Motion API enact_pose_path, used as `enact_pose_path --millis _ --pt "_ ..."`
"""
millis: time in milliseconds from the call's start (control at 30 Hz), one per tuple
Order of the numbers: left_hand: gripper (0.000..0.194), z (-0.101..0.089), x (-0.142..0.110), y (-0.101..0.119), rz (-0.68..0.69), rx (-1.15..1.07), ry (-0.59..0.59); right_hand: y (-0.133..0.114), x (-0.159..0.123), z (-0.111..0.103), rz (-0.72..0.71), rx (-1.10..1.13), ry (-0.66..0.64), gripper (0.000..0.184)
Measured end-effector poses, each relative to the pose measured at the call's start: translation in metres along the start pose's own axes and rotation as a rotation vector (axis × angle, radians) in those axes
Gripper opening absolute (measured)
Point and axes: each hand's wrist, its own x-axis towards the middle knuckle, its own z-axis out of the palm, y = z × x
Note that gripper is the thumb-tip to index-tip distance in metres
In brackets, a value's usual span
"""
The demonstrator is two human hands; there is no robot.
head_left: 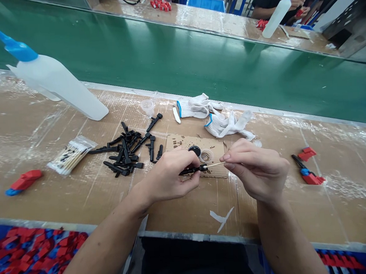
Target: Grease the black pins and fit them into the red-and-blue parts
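Observation:
My left hand (pixel 169 175) pinches a black plastic part (pixel 189 170) by its narrow body. My right hand (pixel 254 170) holds a wooden cotton swab (pixel 216 164) between finger and thumb, and its tip touches the end of the black part. Just behind the hands lies a stained cardboard piece (pixel 183 143), carrying a small clear dish of liquid (pixel 206 156) and a round black lid (pixel 194 151). To the left of my left hand lies a loose heap of similar black parts (pixel 125 152).
A bagged bundle of swabs (pixel 72 155), a white squeeze bottle with a blue nozzle (pixel 54 80), white gloves (pixel 222 120) and red-and-blue parts (pixel 307 167) lie on the cardboard-covered bench (pixel 51 201). A green conveyor belt (pixel 179 67) runs behind it; a co-worker's hand (pixel 297 1) is beyond.

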Motion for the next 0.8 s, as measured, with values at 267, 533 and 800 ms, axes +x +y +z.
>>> enact_pose_path --millis 267,533,800 --pt "0.011 0.0 0.0 0.001 0.008 -0.007 -0.003 0.001 0.0 -0.002 -0.015 -0.027 0.005 0.036" --pt "0.011 -0.001 0.0 0.001 0.023 0.006 -0.004 0.001 0.0 -0.001 -0.01 -0.04 0.003 0.037" --pt "0.011 -0.007 0.002 0.001 -0.003 0.075 0.046 0.012 -0.002 -0.012 0.04 -0.053 0.048 0.036"
